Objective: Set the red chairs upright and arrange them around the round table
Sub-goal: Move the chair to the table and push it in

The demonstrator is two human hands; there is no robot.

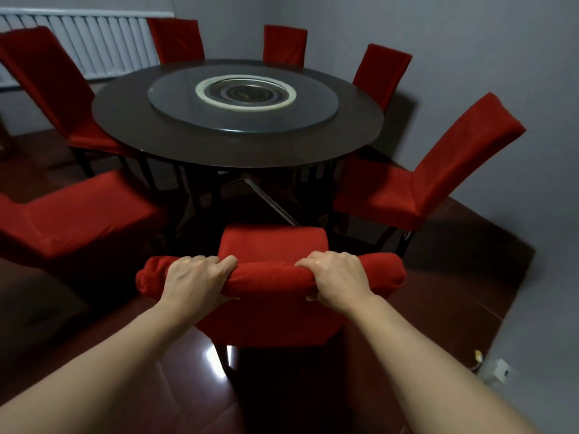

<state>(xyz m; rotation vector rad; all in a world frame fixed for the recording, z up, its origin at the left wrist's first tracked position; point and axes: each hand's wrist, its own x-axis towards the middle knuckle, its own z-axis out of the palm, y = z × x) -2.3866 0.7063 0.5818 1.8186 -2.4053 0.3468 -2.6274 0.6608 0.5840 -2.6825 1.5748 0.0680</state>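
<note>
A person stands at the near side of the round table [131,120], both bare arms stretched forward to the nearest red chair [272,242]. The left hand [195,278] grips the top edge of that chair's backrest toward its left end, fingers curled over the far side of the padded rail. The right hand [336,277] grips the same rail toward its right end in the same way, with the thumb tucked beneath the near side. This chair stands upright, its seat facing the table and its front edge close to the table's dark base. Six more red chairs stand upright around the table: one at the near left [78,220], one at the far left [53,92], two along the far side [177,39] [284,43], one at the far right [383,70], and one at the near right [416,180] with its seat turned toward the table. The dark tabletop carries a grey turntable disc [175,103], and at the disc's centre sits a pale ring [203,92] around a recessed metal fitting. A white radiator [103,42] runs along the far left wall behind the chairs. The floor is glossy dark red tile [454,255], and a small white box with cabling [499,371] sits on it by the right wall.
</note>
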